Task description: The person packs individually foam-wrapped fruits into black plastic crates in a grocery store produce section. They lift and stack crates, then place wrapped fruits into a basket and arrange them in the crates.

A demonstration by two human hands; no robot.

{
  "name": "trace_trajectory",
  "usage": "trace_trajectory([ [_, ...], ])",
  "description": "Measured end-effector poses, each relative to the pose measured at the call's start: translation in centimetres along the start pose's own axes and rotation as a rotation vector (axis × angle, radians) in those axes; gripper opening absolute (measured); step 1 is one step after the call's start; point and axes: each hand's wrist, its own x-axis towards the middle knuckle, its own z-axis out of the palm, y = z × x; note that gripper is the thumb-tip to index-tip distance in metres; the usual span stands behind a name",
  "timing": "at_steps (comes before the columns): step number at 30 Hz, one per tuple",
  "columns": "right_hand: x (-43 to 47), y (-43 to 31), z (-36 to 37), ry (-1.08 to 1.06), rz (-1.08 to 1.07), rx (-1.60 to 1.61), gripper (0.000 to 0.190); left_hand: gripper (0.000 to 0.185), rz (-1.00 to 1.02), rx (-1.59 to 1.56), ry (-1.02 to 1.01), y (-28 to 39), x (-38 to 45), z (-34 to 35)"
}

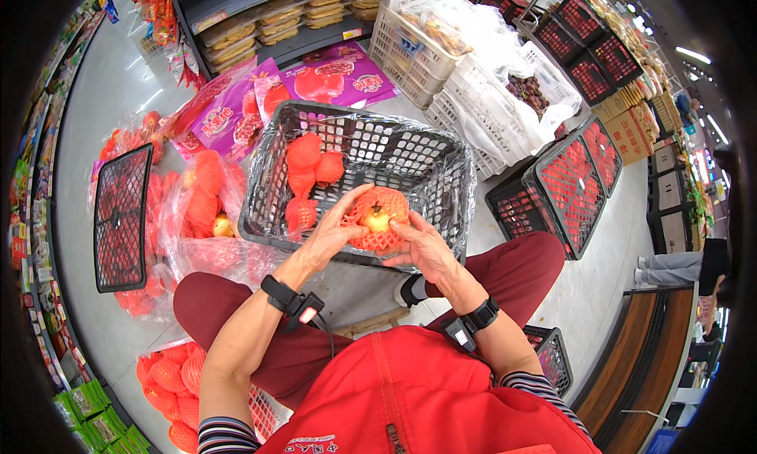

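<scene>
Both hands hold one round, pale yellow-red fruit, likely a pomegranate [378,217], wrapped in a red-orange foam net with its crown showing. My left hand [331,229] grips its left side, thumb at the front. On the right side, my right hand [423,241] touches the fruit and net with thumb and fingers. Beneath them stands a black plastic crate [378,132] lined with clear film. Several netted fruits [303,152] lie along its left side. A clear plastic bag [207,217] left of the crate holds more netted fruits, one partly bare.
Purple printed cardboard sheets [225,114] lie behind the crate. White plastic crates [473,111], one with grapes, stand at the back right. Black lidded crates of red items [568,176] are at right. A black lattice panel [122,217] leans at left; netted fruits [171,383] sit lower left.
</scene>
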Motion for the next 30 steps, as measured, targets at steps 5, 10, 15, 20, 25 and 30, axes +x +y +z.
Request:
trace_trajectory([
  [5, -0.3, 0.2, -0.2, -0.114, -0.091, -0.035, 0.066, 0.077, 0.11, 0.197, -0.03, 0.7, 0.1, 0.7],
  [10, 1.6, 1.3, -1.9, -0.256, -0.019, 0.447, 0.07, 0.081, 0.267, 0.776, -0.078, -0.2, 0.2, 1.6],
  [15, 2.8, 1.1, -2.4, 0.036, -0.008, 0.263, 0.062, 0.083, 0.125, 0.483, -0.034, 0.8, 2.0, -1.7],
  [20, 4.3, -0.1, -5.6, 0.056, -0.017, 0.06, 0.062, 0.079, 0.134, 1.512, 0.865, -1.3, 3.4, -14.4],
  [25, 7.2, -2.6, -4.7, 0.023, -0.053, 0.021, 0.061, 0.07, -0.239, 1.085, 0.797, -6.6, 0.2, -24.3],
  [30, 7.5, -3.6, -6.2, -0.04, -0.106, 0.057, 0.06, 0.063, -0.33, 1.277, 0.801, -5.3, 1.2, -20.9],
])
